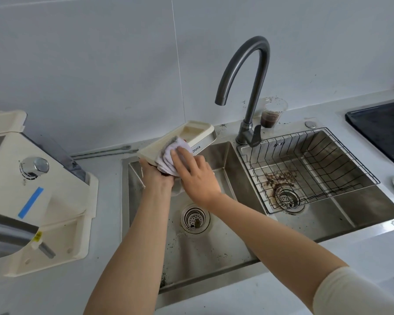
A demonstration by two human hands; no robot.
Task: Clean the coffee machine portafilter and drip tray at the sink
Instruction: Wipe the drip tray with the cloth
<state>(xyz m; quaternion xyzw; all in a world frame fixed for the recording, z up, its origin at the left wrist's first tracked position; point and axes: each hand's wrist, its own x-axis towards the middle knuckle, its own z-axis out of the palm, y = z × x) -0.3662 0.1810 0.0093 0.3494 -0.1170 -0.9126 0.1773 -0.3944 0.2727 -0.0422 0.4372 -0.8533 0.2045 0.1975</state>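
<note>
Head view: above the sink (214, 251) the left hand (156, 176) grips the drip tray (191, 133), the flat right hand (197, 176) presses a cloth (168, 158) on it; hard rubbing may knock the tray loose.

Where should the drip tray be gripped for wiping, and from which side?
Grip the drip tray by its low near end, coming from underneath, as the left hand does now. The tray is tilted, far end up, over the left sink basin, and its open top is taken by the cloth under the right hand, so only rim and underside are free.
</note>
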